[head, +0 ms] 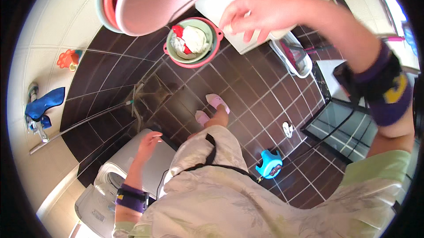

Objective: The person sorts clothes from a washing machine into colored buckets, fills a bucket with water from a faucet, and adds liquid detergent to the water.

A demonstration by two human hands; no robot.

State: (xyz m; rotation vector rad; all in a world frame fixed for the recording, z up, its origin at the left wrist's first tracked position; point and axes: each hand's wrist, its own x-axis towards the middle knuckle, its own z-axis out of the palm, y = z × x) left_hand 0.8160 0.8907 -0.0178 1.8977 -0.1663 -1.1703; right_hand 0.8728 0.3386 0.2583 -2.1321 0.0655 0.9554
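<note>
My right hand (248,17) is raised at the top, a little blurred, with its fingers apart and nothing seen in it. Beneath it in the picture stands a white box-shaped unit (237,40), partly covered by the hand. My left hand (149,145) hangs beside the grey-white top-loading washing machine (132,158), fingers loosely bent and empty; its lid (94,206) stands raised. To the left of my right hand, a pale green basin (174,55) holds white and red cloth (195,39). That basin sits inside a pink basin (195,65) on the floor.
Large stacked basins (159,9) lean at the upper left. A tap draped with a blue cloth (46,103) juts from the wall. On the tiled floor are a blue stool (270,163) and a white basket (306,70). A glass-sided frame (341,125) stands at right.
</note>
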